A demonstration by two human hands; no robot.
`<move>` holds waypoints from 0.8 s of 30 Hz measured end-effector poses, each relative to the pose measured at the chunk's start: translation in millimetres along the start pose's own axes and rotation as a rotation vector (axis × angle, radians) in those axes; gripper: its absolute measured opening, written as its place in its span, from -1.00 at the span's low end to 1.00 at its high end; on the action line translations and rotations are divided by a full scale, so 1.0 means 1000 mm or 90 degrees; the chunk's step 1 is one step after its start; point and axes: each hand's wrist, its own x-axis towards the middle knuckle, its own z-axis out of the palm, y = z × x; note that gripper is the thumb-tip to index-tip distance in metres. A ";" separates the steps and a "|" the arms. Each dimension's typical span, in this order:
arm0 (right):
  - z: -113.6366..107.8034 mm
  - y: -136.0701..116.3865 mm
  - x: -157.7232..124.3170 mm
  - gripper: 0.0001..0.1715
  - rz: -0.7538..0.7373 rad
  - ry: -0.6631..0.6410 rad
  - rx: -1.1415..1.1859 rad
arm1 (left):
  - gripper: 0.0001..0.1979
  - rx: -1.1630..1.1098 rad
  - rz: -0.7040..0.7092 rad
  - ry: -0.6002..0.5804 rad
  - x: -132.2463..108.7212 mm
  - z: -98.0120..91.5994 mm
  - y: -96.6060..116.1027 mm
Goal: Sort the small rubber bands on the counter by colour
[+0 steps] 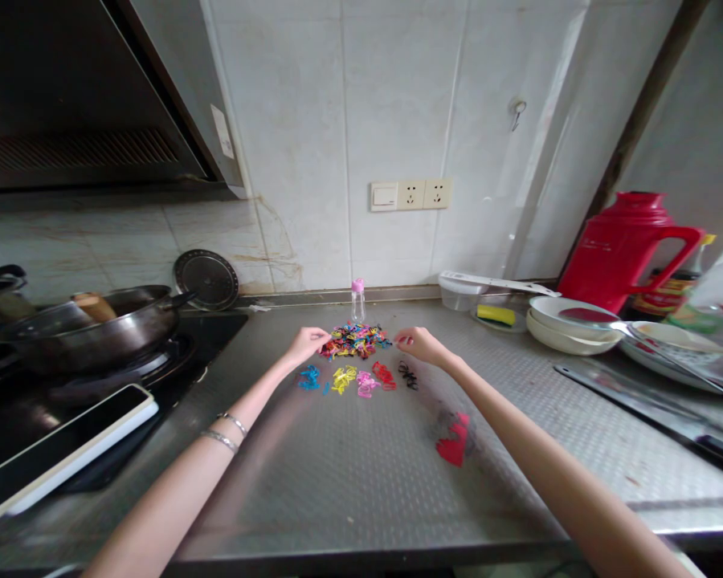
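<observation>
Multicoloured bands point(354, 341), heaped longer left to right, lie between the nearer left hand point(306, 343) and the right hand point(422, 345); whether either's fingers pinch any, I cannot tell.

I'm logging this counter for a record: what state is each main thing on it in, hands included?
Multicoloured band heap: loose, mixed
Single-colour band piles: loose, separated by colour
Left hand: at heap's left edge, grip unclear
Right hand: partly curled, beside heap's right edge, grip unclear
Clear bottle: upright, pink cap on
Red thermos: upright
Pale bowls: stacked
Yellow sponge: lying flat
Knife: lying flat
</observation>
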 end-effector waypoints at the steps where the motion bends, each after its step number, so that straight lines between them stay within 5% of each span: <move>1: 0.002 -0.002 0.003 -0.71 0.005 -0.004 -0.013 | -0.67 -0.005 -0.018 0.020 -0.001 -0.008 -0.004; 6: 0.013 -0.012 0.014 -0.74 0.022 -0.040 -0.109 | -0.62 -0.024 -0.078 0.068 -0.008 -0.032 -0.013; 13: 0.017 -0.020 0.015 -0.74 0.006 -0.064 -0.181 | -0.63 -0.038 -0.106 0.075 -0.014 -0.037 -0.025; 20: 0.019 -0.028 0.013 -0.75 0.001 0.012 -0.127 | -0.66 0.062 -0.077 -0.118 -0.020 -0.048 -0.012; 24: 0.017 -0.059 0.017 -0.78 -0.082 0.035 -0.031 | -0.70 0.075 -0.034 -0.119 -0.020 -0.047 -0.005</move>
